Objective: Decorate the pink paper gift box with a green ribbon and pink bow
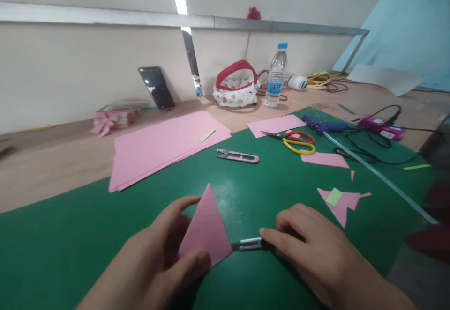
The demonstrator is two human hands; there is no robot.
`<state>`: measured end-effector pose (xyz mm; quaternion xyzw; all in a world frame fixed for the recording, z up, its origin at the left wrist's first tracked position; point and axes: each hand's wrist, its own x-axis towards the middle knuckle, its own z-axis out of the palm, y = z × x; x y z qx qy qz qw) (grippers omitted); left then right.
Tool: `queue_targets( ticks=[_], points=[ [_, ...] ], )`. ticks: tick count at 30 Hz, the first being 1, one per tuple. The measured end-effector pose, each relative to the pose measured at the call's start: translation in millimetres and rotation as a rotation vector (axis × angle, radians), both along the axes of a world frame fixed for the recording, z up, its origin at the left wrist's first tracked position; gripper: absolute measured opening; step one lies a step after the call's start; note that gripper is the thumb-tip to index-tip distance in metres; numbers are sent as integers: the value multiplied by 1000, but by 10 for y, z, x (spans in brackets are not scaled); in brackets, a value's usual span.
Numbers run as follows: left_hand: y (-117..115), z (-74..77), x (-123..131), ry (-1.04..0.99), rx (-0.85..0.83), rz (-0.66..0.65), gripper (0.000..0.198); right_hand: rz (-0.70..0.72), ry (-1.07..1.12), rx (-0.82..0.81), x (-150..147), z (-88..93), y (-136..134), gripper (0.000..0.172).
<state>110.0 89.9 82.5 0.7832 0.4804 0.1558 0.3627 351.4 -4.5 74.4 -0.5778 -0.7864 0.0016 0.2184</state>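
My left hand (158,249) grips a folded pink paper triangle (207,230), thumb on its near face and fingers behind it. Its point is upward. My right hand (316,249) is closed on a utility knife (250,243), whose blade tip meets the triangle's lower right corner. Whether the blade is inside the fold cannot be seen. Beyond both hands lie pink thread snips (241,157) and scissors (298,148) with one red and one yellow handle. To the right, a pink paper scrap (344,211) bears a small green piece (334,197).
A stack of pink sheets (158,148) lies at the back left. A blue glue gun (325,125) with a long glue stick (379,176) and black cables is on the right. Behind stand a water bottle (276,78), a cloth pouch (236,95), a phone (157,87) and a pink bow box (114,119).
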Motion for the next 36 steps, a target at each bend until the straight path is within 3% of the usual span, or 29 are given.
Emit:
queue_targets(
  ticks=[2,4,7,10,13,16,23,30,36],
  points=[
    [29,-34,-36,71,172,-7,59,-17,15,-34,3,-17,1,20],
    [58,-66,-67,139,454,-24,65,-26,31,-71,3,-18,-2,19],
    [89,-83,-56,224,751,-254,57,-35,38,-119,4,-3,-5,19],
    [126,-69,-17,296,823,-586,42,-23,33,-140,5,9,-6,21],
    [166,-72,-21,283,740,-712,45,15,6,-134,-1,10,-11,21],
    [174,-73,-40,287,659,-695,54,37,4,-163,-23,5,-17,21],
    [124,-20,9,435,578,-607,51,8,139,-219,-97,-32,-11,17],
    [117,-96,-9,413,724,-598,57,-38,212,-304,-100,-51,-4,23],
    [119,-128,-10,417,722,-573,57,-60,254,-402,-101,-7,-2,27]
  ],
)
